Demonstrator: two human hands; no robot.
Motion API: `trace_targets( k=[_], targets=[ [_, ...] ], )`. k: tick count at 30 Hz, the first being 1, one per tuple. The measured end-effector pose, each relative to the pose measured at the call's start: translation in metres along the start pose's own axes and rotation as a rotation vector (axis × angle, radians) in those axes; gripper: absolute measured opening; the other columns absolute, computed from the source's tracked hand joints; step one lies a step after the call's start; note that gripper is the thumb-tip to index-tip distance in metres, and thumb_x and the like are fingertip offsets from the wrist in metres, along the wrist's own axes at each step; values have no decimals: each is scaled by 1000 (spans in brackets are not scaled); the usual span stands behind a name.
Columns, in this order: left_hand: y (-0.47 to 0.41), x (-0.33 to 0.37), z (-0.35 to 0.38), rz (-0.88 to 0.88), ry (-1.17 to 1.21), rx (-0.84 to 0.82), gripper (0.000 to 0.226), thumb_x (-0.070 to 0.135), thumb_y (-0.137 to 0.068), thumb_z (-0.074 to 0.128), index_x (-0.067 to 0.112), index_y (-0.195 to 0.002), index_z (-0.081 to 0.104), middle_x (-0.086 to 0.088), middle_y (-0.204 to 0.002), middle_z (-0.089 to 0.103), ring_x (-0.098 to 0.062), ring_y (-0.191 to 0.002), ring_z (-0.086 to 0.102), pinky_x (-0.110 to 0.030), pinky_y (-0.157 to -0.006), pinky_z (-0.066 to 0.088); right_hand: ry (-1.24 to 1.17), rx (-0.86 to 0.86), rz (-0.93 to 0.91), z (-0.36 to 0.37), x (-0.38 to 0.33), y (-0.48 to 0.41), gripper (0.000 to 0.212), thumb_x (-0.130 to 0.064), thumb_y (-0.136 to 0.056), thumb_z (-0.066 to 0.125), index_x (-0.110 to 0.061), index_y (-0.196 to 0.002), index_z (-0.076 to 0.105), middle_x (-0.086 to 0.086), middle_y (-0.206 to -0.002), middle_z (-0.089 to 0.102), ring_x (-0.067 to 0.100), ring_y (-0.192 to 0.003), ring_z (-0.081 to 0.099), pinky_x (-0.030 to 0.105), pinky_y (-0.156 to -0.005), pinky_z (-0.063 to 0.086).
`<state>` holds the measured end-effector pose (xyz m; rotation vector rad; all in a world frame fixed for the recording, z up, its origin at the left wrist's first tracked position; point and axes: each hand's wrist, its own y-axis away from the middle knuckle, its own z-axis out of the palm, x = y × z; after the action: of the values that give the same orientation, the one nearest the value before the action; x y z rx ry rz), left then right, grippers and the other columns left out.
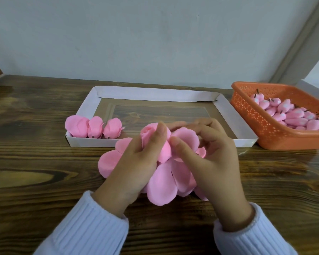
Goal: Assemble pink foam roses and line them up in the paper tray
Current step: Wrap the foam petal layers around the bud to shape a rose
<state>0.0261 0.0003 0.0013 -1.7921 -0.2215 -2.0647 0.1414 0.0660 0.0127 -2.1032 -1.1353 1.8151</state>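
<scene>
My left hand (136, 162) grips a pink foam rose (149, 134) by its bud, thumb across the front. My right hand (208, 157) pinches a pink petal (186, 138) against the rose's side. Both hands are just in front of the white paper tray (226, 115). Three finished pink roses (94, 128) lie side by side in the tray's near left corner. Under my hands lies a pile of loose pink petals (162, 183) on the wooden table.
An orange perforated basket (261, 126) at the right holds several pink foam buds (298, 116) with dark stems. The tray's floor shows bare wood grain at its middle and right. A pale wall stands behind the wooden table (35, 162).
</scene>
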Motion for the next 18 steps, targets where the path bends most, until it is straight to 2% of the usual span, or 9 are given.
trace_targets(
  k=[2, 6, 9, 12, 15, 18],
  targets=[
    [0, 1, 0, 4, 15, -37, 29, 69, -70, 52, 50, -77, 73, 11, -80, 76, -3, -80, 72, -15, -62, 53, 18, 4, 1, -1, 1, 0, 20, -20, -76, 75, -38, -82, 69, -26, -86, 61, 12, -86, 56, 17, -72, 44],
    [0, -1, 0, -24, 19, -42, 40, 73, -63, 47, 48, -79, 74, 7, -83, 76, -7, -82, 73, -19, -66, 55, 29, 62, 24, -1, 5, 2, 14, -18, -76, 79, -28, -80, 71, -4, -90, 60, 11, -89, 58, 19, -73, 45],
    [-2, -3, -1, -48, 29, -5, 46, 75, -60, 47, 42, -78, 75, 2, -83, 77, -11, -84, 73, -26, -70, 57, -8, 59, -26, -1, 4, 1, 14, -17, -76, 74, -29, -82, 72, -5, -91, 63, 8, -95, 58, 15, -79, 44],
    [-3, -5, -1, -60, 72, -22, 51, 73, -64, 50, 31, -81, 75, -8, -93, 76, -23, -96, 72, -42, -88, 54, -13, 33, -73, 0, 4, 1, 17, -12, -77, 71, -27, -84, 74, -17, -94, 66, 9, -103, 56, 16, -84, 44],
    [-3, -5, 0, -42, 71, -41, 44, 72, -66, 49, 37, -78, 74, -4, -91, 76, -18, -95, 72, -36, -83, 55, 28, 37, -81, 2, 5, 2, 13, -14, -78, 72, -25, -83, 75, -14, -93, 65, 15, -102, 59, 25, -83, 48],
    [-4, -7, -1, -43, 56, -115, 50, 70, -73, 47, 30, -85, 76, -6, -96, 76, -20, -98, 72, -34, -83, 58, 69, 36, -92, 2, 5, 3, 8, -19, -80, 71, -26, -82, 74, -14, -83, 68, 15, -92, 61, 32, -78, 50]
  ],
)
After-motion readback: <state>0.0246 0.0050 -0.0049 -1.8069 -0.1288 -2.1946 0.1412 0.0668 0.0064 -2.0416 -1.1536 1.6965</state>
